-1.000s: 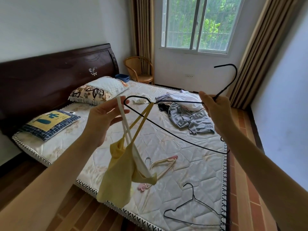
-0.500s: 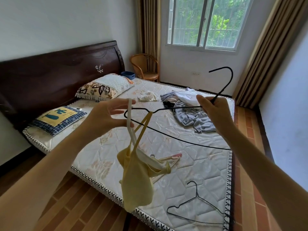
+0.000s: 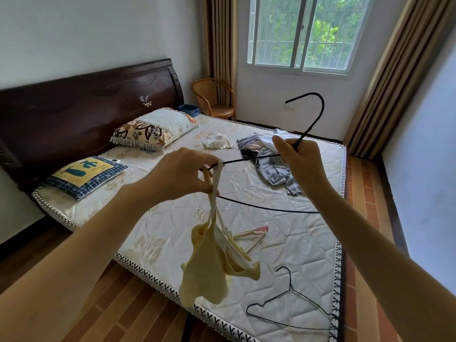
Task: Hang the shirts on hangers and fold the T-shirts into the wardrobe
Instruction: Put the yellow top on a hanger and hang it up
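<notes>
Since half a second ago the left hand (image 3: 180, 176) has closed onto the end of the thin black wire hanger (image 3: 249, 161), pinching the pale yellow strappy top's (image 3: 212, 265) straps there; the right hand (image 3: 299, 160) grips the hanger's neck; both hang above the quilted white mattress (image 3: 283, 243).

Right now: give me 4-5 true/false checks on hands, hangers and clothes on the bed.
1. The right hand holds the black hanger near its hook. True.
2. The left hand pinches the straps of the yellow top. True.
3. The yellow top lies flat on the mattress. False: it dangles from the left hand.
4. No hangers are left on the mattress. False: a black wire hanger and pale hangers lie there.
5. The grey clothes pile sits on the wicker chair. False: it lies on the mattress.
</notes>
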`<state>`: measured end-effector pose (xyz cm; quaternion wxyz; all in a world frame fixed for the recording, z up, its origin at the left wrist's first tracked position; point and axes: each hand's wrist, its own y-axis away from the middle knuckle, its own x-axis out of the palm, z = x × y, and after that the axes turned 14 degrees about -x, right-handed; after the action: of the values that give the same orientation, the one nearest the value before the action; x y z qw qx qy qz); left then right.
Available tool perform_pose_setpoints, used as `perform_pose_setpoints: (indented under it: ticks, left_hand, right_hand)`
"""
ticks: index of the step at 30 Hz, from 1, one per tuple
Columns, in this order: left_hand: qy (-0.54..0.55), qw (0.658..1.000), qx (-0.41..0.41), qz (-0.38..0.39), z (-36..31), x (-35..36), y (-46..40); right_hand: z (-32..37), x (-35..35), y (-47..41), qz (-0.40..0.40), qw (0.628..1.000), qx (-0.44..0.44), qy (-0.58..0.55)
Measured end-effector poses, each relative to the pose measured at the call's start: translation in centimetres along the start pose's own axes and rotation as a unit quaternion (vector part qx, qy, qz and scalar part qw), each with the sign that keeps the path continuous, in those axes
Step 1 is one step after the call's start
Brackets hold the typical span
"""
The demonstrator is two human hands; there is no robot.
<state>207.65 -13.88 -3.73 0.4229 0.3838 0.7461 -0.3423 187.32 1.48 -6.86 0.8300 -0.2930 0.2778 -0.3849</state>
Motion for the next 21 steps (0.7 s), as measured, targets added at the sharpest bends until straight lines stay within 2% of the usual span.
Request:
perform_pose_setpoints:
  ticks: [9,16,21]
  left_hand:
    - [-0.008,0.999,-0.036,-0.004,0.1,0.0,-0.6]
    - [-0.044,0.996,0.001,-0.081,0.3,0.8,-1.1]
    - [-0.055,0.996,-0.02,-0.064,0.9,0.9,-1.5]
  right_hand:
    - [0.1,0.0,-0.2,-0.01,1.0,0.014,-0.009]
    - [-0.7,0.2,-0.5,-0.011,1.0,0.022,-0.017]
    - [-1.8,0.0,-0.9,-0.014,1.0,0.026,0.003]
